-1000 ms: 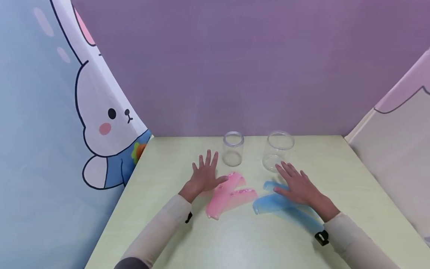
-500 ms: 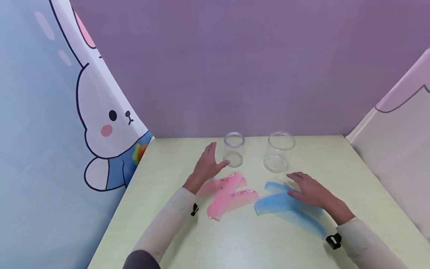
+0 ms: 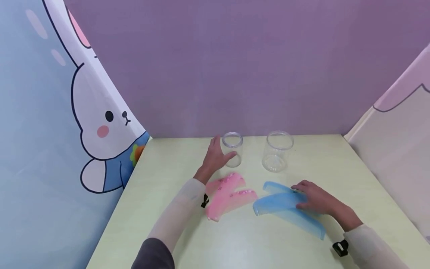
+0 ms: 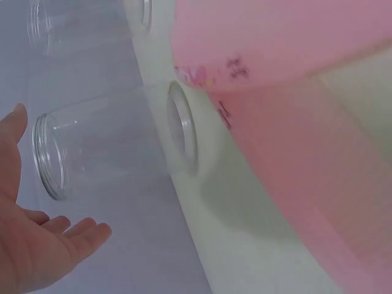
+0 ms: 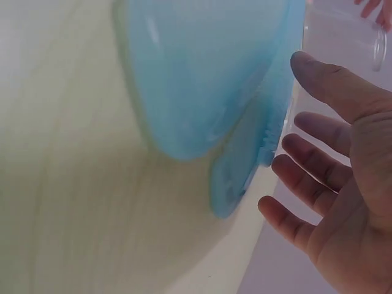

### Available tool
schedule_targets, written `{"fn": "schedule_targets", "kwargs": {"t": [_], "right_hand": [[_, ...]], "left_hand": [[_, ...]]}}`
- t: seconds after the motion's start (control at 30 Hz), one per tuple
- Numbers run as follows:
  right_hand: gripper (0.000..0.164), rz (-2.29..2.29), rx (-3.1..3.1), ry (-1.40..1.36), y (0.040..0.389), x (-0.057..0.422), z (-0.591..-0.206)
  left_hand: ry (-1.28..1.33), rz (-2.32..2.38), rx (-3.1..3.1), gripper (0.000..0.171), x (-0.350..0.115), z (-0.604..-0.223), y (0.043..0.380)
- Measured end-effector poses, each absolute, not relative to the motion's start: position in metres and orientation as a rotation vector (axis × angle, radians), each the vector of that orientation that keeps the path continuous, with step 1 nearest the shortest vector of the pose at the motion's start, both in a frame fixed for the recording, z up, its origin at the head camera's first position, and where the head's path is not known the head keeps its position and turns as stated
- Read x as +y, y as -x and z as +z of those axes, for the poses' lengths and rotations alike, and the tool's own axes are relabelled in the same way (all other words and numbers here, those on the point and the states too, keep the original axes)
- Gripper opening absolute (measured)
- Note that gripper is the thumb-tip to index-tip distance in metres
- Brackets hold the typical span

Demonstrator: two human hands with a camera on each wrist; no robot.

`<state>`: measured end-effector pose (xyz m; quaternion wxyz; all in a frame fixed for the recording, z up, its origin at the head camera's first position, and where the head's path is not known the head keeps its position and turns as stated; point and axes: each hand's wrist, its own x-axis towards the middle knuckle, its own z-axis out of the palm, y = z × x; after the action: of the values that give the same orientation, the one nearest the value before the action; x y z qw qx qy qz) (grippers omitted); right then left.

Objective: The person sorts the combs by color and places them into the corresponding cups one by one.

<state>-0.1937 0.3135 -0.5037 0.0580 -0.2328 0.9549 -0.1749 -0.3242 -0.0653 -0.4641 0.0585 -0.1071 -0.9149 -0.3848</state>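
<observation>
Left grip [image 3: 214,157] has moved forward, spread; small clear plastic cylindrical jar [image 3: 238,147] just right of it, probably light, stiff, slippery: take mid-wall. Right grip [image 3: 317,200] loosely spread, translucent blue plastic combs [image 3: 273,203] partly beneath.

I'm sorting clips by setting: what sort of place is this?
Probably a small staged tabletop booth indoors: a pale table backed by a plain purple panel, with a cartoon rabbit printed on the left-hand side.

soft, even light; pale glare on the table [image 3: 235,244]; blue combs [image 5: 196,79] blurry in the right wrist view
</observation>
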Motion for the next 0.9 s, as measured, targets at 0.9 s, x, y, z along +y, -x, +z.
{"fn": "schedule_targets", "kwargs": {"t": [0.9], "right_hand": [[0.048, -0.477, 2.943, 0.804, 0.188, 0.316, -0.506]], "left_hand": [[0.214, -1.380, -2.564, 0.086, -0.044, -0.477, 0.349]]}}
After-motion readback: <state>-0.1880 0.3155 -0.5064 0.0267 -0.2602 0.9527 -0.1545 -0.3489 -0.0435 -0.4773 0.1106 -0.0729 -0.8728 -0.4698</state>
